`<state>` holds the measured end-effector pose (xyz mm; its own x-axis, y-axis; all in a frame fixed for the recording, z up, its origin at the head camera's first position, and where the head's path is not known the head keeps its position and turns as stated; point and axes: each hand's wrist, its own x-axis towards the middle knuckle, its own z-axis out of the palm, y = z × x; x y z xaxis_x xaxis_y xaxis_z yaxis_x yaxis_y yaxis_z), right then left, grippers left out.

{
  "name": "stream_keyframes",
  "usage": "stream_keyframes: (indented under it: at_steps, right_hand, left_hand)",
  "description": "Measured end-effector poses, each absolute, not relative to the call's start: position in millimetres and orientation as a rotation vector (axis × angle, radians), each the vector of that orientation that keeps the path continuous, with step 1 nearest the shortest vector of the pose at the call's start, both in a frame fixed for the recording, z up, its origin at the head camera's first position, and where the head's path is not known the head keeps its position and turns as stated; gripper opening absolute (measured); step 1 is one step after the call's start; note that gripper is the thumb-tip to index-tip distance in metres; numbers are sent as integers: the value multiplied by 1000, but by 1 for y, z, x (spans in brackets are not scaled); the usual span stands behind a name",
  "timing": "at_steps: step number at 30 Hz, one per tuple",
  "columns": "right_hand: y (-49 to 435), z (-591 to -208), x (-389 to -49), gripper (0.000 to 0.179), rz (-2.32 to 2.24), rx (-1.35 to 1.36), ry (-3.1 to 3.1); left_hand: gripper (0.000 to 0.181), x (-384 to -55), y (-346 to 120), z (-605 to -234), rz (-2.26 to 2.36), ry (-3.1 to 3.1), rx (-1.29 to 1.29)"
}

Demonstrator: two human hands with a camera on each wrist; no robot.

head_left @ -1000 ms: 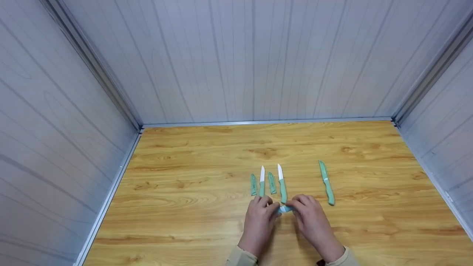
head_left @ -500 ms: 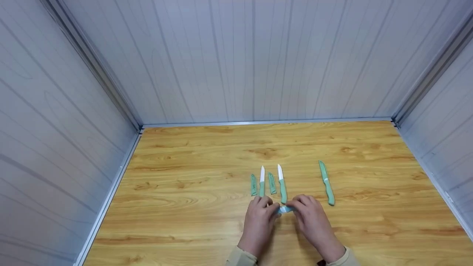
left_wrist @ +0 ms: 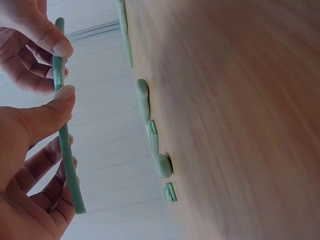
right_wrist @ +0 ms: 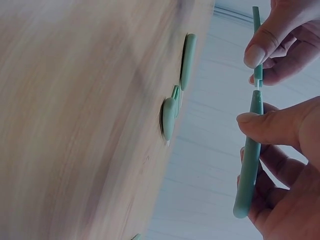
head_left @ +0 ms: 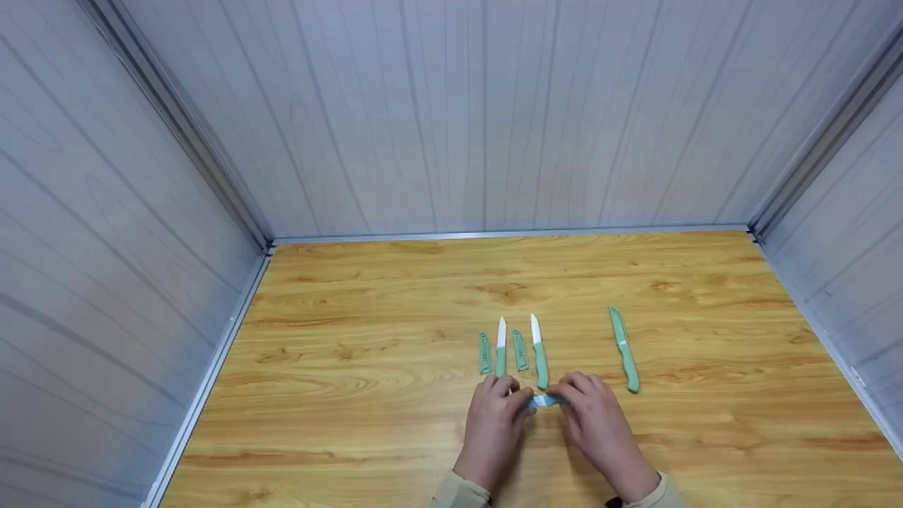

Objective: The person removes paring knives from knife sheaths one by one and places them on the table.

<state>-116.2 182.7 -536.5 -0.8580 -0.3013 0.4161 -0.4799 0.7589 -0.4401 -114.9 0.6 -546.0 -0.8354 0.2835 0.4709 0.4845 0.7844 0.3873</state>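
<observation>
Background: pale panelled walls (head_left: 451, 127) with grey lines stand at the left, back and right, joined by metal strips.
Tabletop: yellow-brown wood grain (head_left: 338, 423) fills the floor of this enclosure.
Left sleeve (head_left: 462, 490): beige, cuffed at the wrist, at the bottom edge.
Far-left sheath (head_left: 485, 353): green, lying lengthwise on the tabletop, its tip pointing away from the person.
Left hand (head_left: 492, 420): fingers bent, thumb and fingertips pinching the held sheath (left_wrist: 68, 155).
First bare knife (head_left: 501, 339): white blade away from the person, green handle toward them, its near end meeting the left hand's outline from above.
Second loose sheath (head_left: 520, 351): green, lying between the two bare knives.
Second bare knife (head_left: 540, 363): white blade, green handle, lying just beyond the gap between the hands.
Held knife (head_left: 542, 400): raised off the tabletop, crosswise between the hands; most of its blade is inside the held sheath, with a short white stretch showing before the handle.
Right hand (head_left: 592, 420): fingers bent, gripping the held knife's green handle (right_wrist: 247, 180) between thumb and fingers.
Sheathed knife (head_left: 628, 367): green, covered blade pointing away, lying apart from the others.
Right sleeve (head_left: 656, 494): beige, at the bottom edge.
</observation>
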Motion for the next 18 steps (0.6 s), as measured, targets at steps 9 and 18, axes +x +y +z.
stream_keyframes:
  at_steps: [9,18]
  right_hand:
    - [184,-537,-116,31,782,589,-2643]
    - [186,-534,-117,30,797,585,-2672]
  left_hand:
    - [15,-115,0,-544,-774,-2679,-551]
    - [15,-117,0,-544,-780,-2674,-541]
